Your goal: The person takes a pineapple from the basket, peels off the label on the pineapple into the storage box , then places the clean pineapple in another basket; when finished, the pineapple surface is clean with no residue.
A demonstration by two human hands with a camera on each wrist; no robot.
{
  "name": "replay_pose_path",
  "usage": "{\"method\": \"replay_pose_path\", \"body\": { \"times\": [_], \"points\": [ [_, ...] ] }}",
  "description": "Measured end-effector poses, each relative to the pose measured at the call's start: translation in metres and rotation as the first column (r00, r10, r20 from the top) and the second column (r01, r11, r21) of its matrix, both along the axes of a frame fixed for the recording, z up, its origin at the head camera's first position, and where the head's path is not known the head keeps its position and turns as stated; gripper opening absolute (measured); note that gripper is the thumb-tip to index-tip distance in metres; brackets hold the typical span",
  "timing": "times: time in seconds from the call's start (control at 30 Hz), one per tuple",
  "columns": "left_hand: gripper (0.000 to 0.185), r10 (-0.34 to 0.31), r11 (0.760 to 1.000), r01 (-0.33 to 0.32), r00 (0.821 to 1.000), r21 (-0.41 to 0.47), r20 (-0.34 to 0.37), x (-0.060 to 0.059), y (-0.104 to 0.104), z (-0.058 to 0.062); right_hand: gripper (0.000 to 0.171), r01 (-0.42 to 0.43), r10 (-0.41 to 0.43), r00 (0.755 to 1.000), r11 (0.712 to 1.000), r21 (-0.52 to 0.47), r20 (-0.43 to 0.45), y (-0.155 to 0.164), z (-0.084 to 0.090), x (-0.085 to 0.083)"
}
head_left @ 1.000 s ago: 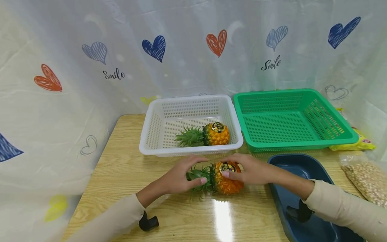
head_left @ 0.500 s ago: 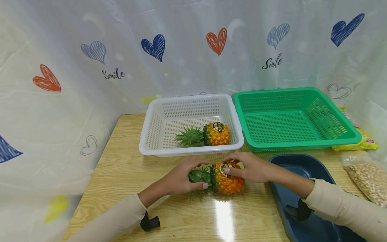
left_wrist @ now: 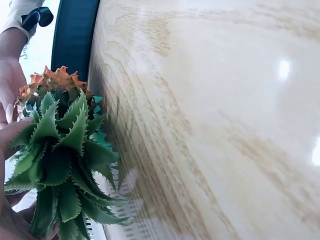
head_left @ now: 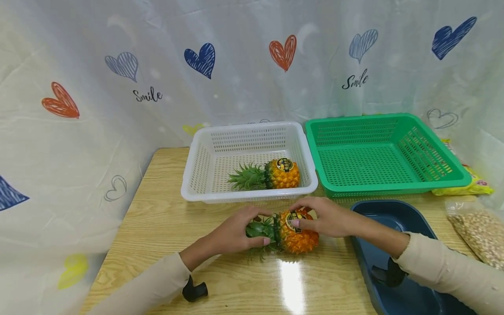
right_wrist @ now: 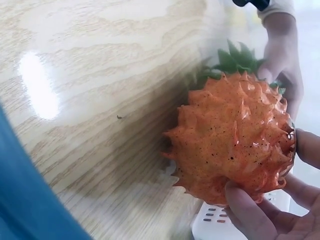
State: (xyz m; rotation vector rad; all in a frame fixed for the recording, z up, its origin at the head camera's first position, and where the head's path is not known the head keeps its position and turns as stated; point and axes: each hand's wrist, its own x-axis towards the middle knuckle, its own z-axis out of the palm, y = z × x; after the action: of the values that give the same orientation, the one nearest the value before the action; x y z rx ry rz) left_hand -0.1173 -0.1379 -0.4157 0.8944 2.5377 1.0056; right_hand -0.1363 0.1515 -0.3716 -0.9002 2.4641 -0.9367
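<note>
An orange pineapple (head_left: 297,236) with a round label lies on its side on the wooden table (head_left: 157,227), its green crown (head_left: 260,229) to the left. My left hand (head_left: 240,232) grips the crown (left_wrist: 60,165). My right hand (head_left: 320,218) holds the fruit's body (right_wrist: 232,140) from above, fingers curled over it. A second pineapple (head_left: 275,175) lies in the white basket (head_left: 201,170) just behind.
An empty green basket (head_left: 382,153) stands to the right of the white one. A dark blue tray (head_left: 393,218) sits at the near right under my right forearm. Bags of snacks (head_left: 478,232) lie at the table's right edge. A heart-print curtain hangs behind.
Both hands and the pineapple have shifted a little to the right and lifted slightly; the grip is the same.
</note>
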Motion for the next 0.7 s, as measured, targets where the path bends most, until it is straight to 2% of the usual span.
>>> {"method": "replay_pose_path", "body": {
  "times": [0.5, 0.7],
  "points": [
    [0.06, 0.005, 0.999, -0.006, 0.999, 0.032, 0.04, 0.0013, 0.0001, -0.0021, 0.031, 0.047, -0.049, 0.998, 0.998, -0.04, -0.05, -0.0004, 0.0036, 0.0006],
    [0.059, 0.009, 0.999, -0.011, 0.999, 0.04, 0.047, 0.0021, -0.0015, -0.0032, 0.023, 0.033, -0.037, 0.998, 0.997, -0.075, -0.056, -0.0013, 0.0061, -0.0015]
  ]
}}
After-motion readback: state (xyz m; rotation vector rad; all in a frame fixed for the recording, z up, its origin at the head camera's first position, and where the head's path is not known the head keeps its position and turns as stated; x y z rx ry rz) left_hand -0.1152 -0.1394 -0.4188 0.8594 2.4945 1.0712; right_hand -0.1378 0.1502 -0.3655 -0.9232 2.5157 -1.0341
